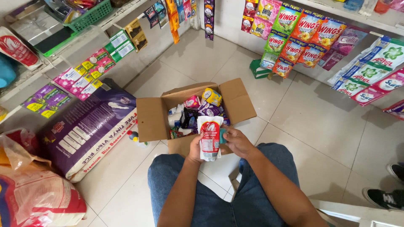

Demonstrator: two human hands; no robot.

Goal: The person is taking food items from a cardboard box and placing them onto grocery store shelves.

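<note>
I sit with my knees in blue jeans over a tiled floor. My left hand (195,148) grips the left side of a white and red refill pouch (209,138) held upright. At the pouch's right edge, my right hand (238,143) holds the pouch and a small teal thing, mostly hidden by the fingers. Just beyond my hands stands an open cardboard box (151,117) filled with several small packets, pouches and bottles.
A large purple and white rice sack (88,130) lies left of the box, with a red and white sack (38,197) nearer me. Hanging sachet strips (307,38) line the walls. Another person's black shoes (389,189) show at the right edge.
</note>
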